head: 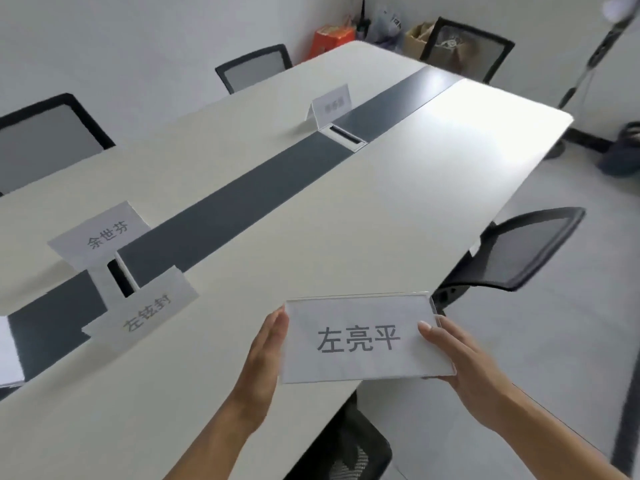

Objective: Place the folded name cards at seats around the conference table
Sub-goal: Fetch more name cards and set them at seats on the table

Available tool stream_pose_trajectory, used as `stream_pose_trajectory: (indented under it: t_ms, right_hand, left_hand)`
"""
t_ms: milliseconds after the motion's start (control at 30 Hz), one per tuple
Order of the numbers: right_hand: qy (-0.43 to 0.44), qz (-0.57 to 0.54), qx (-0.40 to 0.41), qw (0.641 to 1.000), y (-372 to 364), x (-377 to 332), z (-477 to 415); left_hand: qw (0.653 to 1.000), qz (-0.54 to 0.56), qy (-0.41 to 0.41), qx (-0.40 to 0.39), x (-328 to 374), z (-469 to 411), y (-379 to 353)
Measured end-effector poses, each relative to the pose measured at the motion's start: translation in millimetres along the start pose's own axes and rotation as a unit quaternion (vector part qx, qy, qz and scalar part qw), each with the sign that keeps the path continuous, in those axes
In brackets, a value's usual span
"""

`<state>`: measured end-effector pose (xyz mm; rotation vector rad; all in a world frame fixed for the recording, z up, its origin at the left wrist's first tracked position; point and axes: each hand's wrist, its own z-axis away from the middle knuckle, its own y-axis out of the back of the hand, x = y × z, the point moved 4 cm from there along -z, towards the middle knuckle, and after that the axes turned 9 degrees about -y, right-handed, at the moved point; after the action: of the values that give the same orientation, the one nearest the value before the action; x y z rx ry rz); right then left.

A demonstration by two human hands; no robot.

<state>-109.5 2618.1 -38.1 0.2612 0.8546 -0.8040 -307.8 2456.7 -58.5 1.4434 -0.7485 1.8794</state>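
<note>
A white name card (363,337) with dark characters hangs just above the near edge of the conference table (346,209). My left hand (266,348) presses its left side with straight fingers. My right hand (453,355) grips its right side, thumb on the face and fingers behind. Three other name cards stand on the table: one (98,233) at the left behind the dark centre strip, one (149,310) in front of the strip near me, and one (329,103) farther along the strip.
Black mesh chairs stand around the table: two on the far side (52,133) (256,65), one at the far end (464,46), one at the right (526,251) and one below my hands (349,445). Cable hatches (343,133) sit in the centre strip. Boxes and bags fill the far corner.
</note>
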Motion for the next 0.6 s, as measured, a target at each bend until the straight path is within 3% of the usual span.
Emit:
stream_pose_trajectory:
  t_ms: [67,367,600]
  right_hand:
    - [0.004,-0.015,0.013,1.0,42,5,21]
    - [0.037,-0.089,0.126,0.987,248,41,95]
    - [0.047,-0.164,0.182,0.968,354,49,100]
  left_hand:
    - [0.999,0.034,0.01,-0.036,3,14,-49]
    - [0.994,0.007,0.0,-0.105,0,35,-264]
    - [0.984,-0.029,0.062,-0.163,-12,7,-373]
